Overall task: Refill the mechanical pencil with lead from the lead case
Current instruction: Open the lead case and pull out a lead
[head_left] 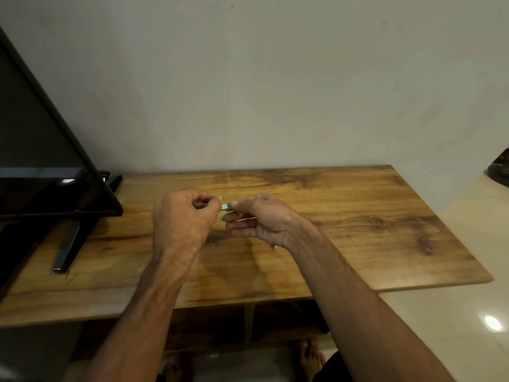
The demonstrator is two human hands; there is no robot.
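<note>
My right hand (261, 221) pinches the light, likely slick lead case (226, 207); left hand (184, 216) curls at its end, hold unclear.

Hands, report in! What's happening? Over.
Right hand pinches lead case. Left hand pinches its other end. Held over table. Nothing blocking.

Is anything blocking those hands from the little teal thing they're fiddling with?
Nothing visible does. The right hand pinches the small teal-and-white case at one end, and the left hand pinches its other end, both held above the table.
</note>
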